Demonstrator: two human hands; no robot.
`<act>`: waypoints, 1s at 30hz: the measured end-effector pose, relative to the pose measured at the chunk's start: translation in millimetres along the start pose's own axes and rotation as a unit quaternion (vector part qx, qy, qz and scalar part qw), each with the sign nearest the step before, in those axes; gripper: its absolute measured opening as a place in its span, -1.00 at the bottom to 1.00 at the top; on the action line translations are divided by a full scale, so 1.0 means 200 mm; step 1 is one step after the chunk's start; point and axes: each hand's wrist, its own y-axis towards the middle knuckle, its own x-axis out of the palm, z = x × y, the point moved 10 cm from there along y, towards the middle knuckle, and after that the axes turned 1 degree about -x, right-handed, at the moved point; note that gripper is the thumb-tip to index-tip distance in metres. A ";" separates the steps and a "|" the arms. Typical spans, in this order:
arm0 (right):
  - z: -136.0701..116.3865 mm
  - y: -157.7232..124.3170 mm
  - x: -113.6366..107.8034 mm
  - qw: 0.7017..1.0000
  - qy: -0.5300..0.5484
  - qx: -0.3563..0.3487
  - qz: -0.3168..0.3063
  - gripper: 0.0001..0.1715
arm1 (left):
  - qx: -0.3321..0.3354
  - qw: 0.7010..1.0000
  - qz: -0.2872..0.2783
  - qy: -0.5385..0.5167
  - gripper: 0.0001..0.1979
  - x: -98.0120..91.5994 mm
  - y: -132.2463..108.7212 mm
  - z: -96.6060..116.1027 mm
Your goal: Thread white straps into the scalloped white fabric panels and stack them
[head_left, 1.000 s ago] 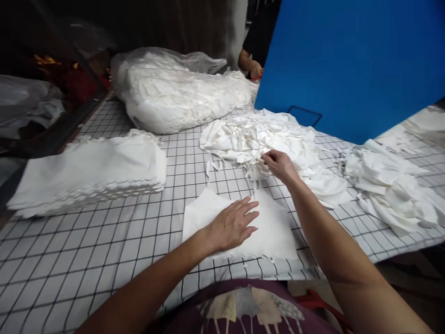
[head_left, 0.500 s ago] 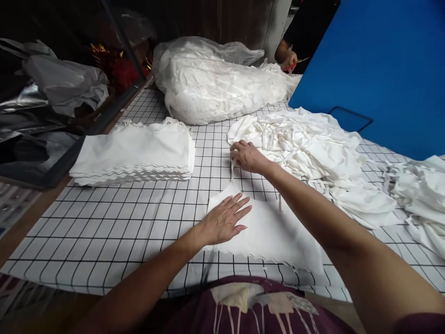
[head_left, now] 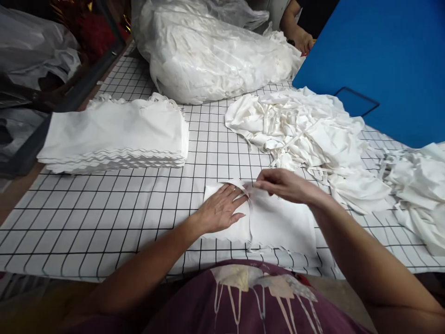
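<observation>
A white fabric piece [head_left: 281,225] with a wavy lower edge lies before me on the checked tabletop. My left hand [head_left: 222,208] is pressed flat on its left part, fingers apart. A thin fabric strip [head_left: 249,218] curves past the fingertips and runs down across the piece. My right hand [head_left: 283,185] is just right of the left one, thumb and fingers pinched at the strip's upper end; the exact grip is blurred. Beyond it spreads a loose heap of white fabric pieces [head_left: 299,125].
A neat stack of white fabric pieces [head_left: 114,130] is at the left. Behind stands a big clear plastic bag [head_left: 208,55] stuffed with white fabric. More white fabric [head_left: 422,190] lies at far right. A blue panel [head_left: 375,60] blocks the right rear, near another person's hand [head_left: 302,39].
My right hand has come from beside the heap toward me and to the right, bringing the strip over the piece. The left hand stays flat on the fabric. The view has tilted down slightly.
</observation>
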 end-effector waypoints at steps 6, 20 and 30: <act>0.17 0.13 0.23 0.996 0.070 0.054 0.025 -0.53 | -0.016 1.000 0.008 0.000 -0.53 -0.01 0.00 -0.01; -0.12 -0.34 0.27 0.916 0.194 -0.151 -0.318 -0.66 | -0.018 0.998 0.022 -0.061 -0.53 -0.02 -0.01 -0.03; -0.32 -0.48 0.13 0.879 0.202 -0.312 -0.299 -0.75 | -0.024 0.998 0.007 -0.051 -0.52 -0.01 0.00 -0.03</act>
